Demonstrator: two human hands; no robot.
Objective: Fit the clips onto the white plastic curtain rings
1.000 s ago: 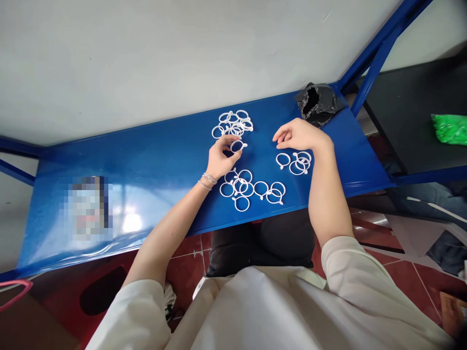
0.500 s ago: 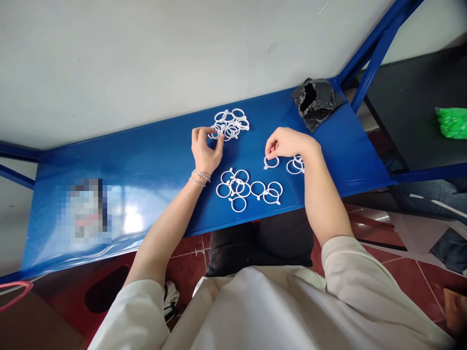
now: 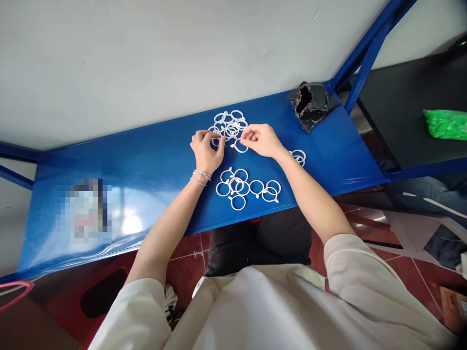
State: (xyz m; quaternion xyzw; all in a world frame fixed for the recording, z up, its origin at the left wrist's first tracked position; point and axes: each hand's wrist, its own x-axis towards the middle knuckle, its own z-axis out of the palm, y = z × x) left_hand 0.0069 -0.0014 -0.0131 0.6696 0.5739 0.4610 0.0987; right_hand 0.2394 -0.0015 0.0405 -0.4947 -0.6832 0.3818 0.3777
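Note:
Several white curtain rings with small tabs lie overlapping in a far pile [image 3: 233, 130] on the blue table [image 3: 164, 160]. At the pile's left edge, my left hand [image 3: 206, 149] has its fingers and thumb curled around a white ring [image 3: 215, 142]; its exact grip is partly hidden. My right hand [image 3: 260, 139] pinches another white ring [image 3: 241, 146] by its right side, just in front of the pile. Nearer to me lies a second loose group of rings [image 3: 239, 187]. A few more rings [image 3: 299, 156] sit partly behind my right forearm.
A torn black plastic bag [image 3: 312, 104] stands at the table's far right. At the left lies a blurred flat item [image 3: 89, 211]. The wall borders the table's far edge, and blue frame bars [image 3: 368, 63] rise at the right. A green bag [image 3: 447, 124] rests on a dark surface beyond.
My right hand has carried its ring leftward from near the right-hand rings to the far pile. My left hand has stayed at the pile, shifting only slightly.

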